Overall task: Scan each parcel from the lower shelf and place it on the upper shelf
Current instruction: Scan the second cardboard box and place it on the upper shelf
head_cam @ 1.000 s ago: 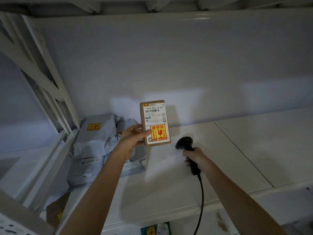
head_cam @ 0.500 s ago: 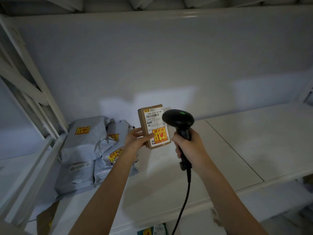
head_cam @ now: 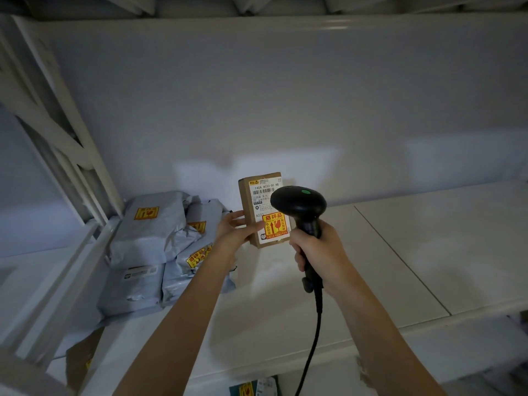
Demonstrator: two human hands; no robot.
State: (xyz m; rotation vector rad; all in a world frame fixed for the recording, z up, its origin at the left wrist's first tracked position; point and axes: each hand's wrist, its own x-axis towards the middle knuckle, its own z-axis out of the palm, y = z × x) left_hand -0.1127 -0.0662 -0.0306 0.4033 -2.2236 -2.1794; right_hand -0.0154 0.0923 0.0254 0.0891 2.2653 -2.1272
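Leftmost, soft grey plastic mailers lie heaped on the white upper shelf. Beside them the left hand pinches a small cardboard parcel upright, long axis vertical, label facing the camera. Just right, the right hand grips a glossy black scanner, head overlapping the label.
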